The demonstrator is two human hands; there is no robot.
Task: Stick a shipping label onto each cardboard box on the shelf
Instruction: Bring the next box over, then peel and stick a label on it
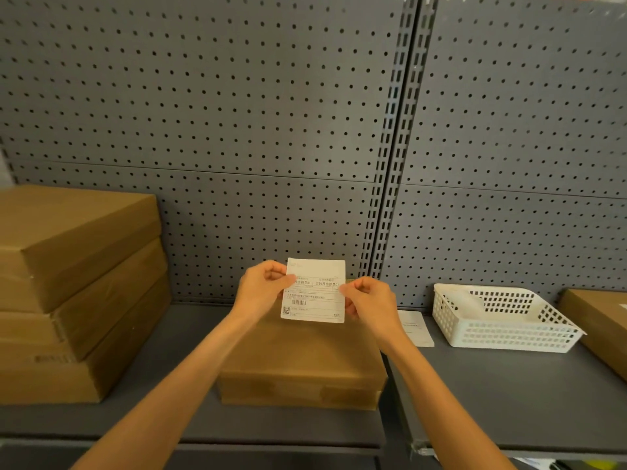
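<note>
A white shipping label (314, 296) with printed text and a barcode is held upright above a flat cardboard box (298, 361) in the middle of the grey shelf (509, 395). My left hand (263, 290) pinches the label's left edge and my right hand (368, 301) pinches its right edge. Three cardboard boxes lie stacked at the left (74, 290). Another cardboard box (600, 323) pokes in at the far right edge.
A white plastic basket (502, 317) stands on the shelf right of the middle box. A white paper sheet (415, 329) lies flat between the box and the basket. A grey pegboard wall (271, 113) closes the back of the shelf.
</note>
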